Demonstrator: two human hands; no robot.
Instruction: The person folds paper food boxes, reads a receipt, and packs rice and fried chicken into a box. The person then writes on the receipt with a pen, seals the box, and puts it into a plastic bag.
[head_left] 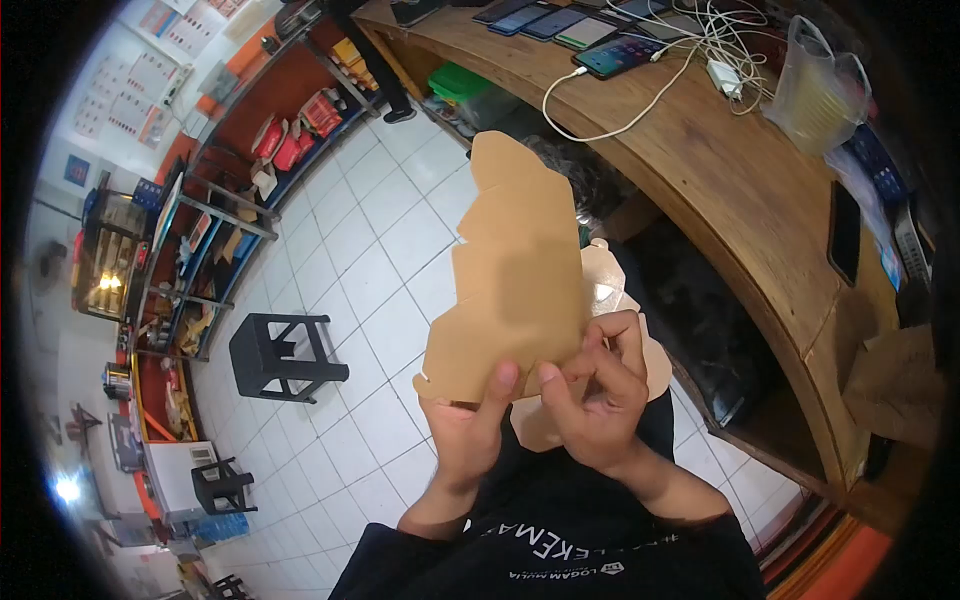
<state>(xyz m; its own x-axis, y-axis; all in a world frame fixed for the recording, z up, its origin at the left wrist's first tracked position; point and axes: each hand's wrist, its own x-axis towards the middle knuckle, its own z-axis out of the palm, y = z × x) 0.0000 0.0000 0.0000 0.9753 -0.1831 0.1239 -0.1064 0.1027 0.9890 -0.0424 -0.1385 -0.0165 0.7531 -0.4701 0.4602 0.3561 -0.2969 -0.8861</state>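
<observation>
Plainly, both hands are on the card, a flat brown blank with notched sides held up over the floor, left of the surface's curved front edge. The left hand (468, 425) grips the card (515, 265) by its bottom edge, thumb flat on the face. Just beside it, the right hand (598, 395) pinches the same edge near the lower right corner, thumb against the card and the other fingers bent. More card (606, 270) shows behind it, above the lap; whether that is one piece or several, I cannot tell.

On the wooden surface (690, 155), phones (545, 22) lie in a cluster toward the far end. A lit phone (620, 57) has a white cable (620, 134) plugged in, which loops close to the front edge. A charger (725, 78) sits in the tangle, with a clear bag (820, 90) near the right edge. Further along that edge lies a black phone (845, 232).

Across the tiled floor (345, 310) stands a black stool (262, 355); red packs (290, 145) sit on the shelf (318, 150) along the far wall.
</observation>
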